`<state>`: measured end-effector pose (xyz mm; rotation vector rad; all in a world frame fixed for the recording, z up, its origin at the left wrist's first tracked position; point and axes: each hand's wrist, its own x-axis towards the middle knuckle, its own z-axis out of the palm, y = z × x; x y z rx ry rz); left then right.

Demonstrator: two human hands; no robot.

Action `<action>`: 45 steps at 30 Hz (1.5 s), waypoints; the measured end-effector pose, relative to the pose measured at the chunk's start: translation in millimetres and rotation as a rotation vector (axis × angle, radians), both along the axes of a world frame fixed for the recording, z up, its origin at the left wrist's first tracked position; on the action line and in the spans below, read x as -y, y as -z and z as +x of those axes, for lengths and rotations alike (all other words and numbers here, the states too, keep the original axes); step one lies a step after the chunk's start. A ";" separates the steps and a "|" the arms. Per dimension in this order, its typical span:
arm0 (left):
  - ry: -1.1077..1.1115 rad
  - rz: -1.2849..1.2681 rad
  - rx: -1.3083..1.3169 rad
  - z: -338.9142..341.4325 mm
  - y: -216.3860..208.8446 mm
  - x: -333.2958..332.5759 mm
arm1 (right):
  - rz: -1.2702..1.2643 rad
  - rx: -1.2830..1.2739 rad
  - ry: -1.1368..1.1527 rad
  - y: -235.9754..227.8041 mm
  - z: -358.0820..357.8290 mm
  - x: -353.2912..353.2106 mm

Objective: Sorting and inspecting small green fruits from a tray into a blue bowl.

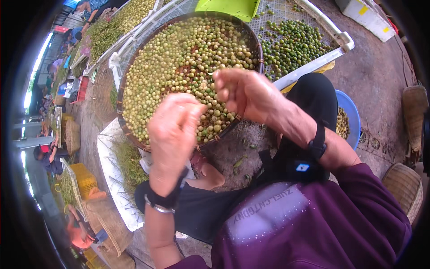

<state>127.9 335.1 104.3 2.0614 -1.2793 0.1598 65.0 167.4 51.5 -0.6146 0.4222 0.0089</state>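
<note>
A round, dark-rimmed woven basket tray [261, 50] is spread with small round yellow-green fruits [154, 85]. Over its near edge hovers my left hand [175, 124], fingers curled together and slightly blurred; whatever they may hold is hidden. My right hand [251, 95] is above the tray's right part, with its fingers bent inward toward the left hand. What lies in those fingers, if anything, cannot be made out. The two hands are apart. Beneath them the fruits lie thinner, and brown tray bottom shows through between them.
The tray rests on a white plastic mesh rack [309, 67] that also bears darker green fruits [293, 45] and a lime-green scoop [228, 8]. At right stands a blue basin [354, 114] of fruits. A white foam box [109, 148] holds stems. People and baskets line the left.
</note>
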 end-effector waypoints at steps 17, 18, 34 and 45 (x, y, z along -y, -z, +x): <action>0.362 0.855 0.146 51.0 47.5 -20.1 | -0.767 -0.026 0.457 42.6 15.7 48.6; 0.368 0.876 0.093 54.3 41.0 -28.5 | -0.770 -0.033 0.461 42.0 15.0 50.0; 0.150 0.441 -0.045 105.6 88.4 14.1 | -0.433 0.085 0.607 34.2 24.2 42.2; 0.017 0.311 -0.289 102.8 82.9 61.4 | -0.177 -0.003 0.662 34.1 6.1 60.1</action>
